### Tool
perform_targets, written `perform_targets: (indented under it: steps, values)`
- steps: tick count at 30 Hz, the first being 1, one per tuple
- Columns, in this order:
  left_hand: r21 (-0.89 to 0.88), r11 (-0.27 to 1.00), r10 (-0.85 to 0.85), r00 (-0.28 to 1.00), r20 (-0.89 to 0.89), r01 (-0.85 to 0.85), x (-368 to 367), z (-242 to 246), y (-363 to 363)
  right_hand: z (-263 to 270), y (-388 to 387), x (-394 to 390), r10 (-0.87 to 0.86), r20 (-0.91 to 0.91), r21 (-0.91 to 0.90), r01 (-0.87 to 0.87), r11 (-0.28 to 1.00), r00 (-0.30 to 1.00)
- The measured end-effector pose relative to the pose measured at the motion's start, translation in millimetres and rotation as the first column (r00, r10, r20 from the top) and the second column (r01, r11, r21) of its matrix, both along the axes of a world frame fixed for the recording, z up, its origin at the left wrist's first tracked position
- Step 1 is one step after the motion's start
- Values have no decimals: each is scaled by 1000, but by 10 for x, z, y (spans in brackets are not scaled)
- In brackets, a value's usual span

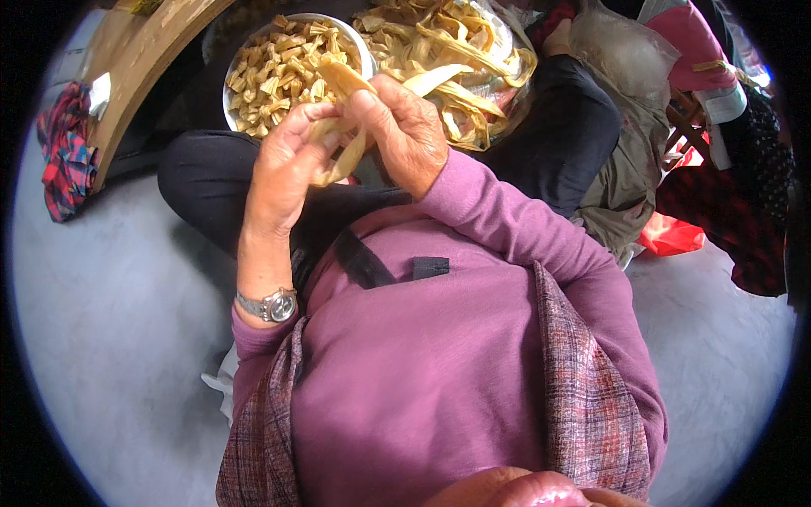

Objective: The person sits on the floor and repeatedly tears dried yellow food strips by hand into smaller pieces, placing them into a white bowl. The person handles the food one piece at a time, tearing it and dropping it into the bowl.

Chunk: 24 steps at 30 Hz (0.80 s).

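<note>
A pale yellow, flat dried strip is looped between my two hands, above my lap. My left hand, with a metal wristwatch on its wrist, pinches the lower part of the loop. My right hand grips the strip's upper end between thumb and fingers. Just beyond my left hand stands a white round tub full of short knotted pieces of similar material. Long loose strips lie heaped on plastic beyond my right hand. Fingers partly hide the crossing of the strip.
A curved-looking wooden board edge rises at the left, with a plaid cloth beside it. At the right are a clear plastic bag, an olive cloth, a pink cloth and a red bag. My bent legs flank the heap.
</note>
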<state>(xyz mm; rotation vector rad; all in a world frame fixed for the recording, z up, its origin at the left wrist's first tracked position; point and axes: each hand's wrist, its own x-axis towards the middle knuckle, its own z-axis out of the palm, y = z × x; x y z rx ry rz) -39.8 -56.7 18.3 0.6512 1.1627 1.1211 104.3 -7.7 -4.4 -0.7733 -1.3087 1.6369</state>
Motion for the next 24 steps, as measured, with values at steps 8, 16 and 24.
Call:
perform_targets:
  steps: [8, 16, 24]
  values:
    - [472, 822, 364, 343, -866, 319, 156, 163, -18, -137, 137, 92, 232, 124, -207, -204, 957, 965]
    - [410, 854, 220, 491, -843, 321, 188, 71, -58, -53, 176, 280, 453, 134, -149, -434, 888, 881]
    - [213, 977, -65, 920, 386, -20, 217, 116, -69, 91, 173, 369, 311, 131, 238, -335, 912, 941]
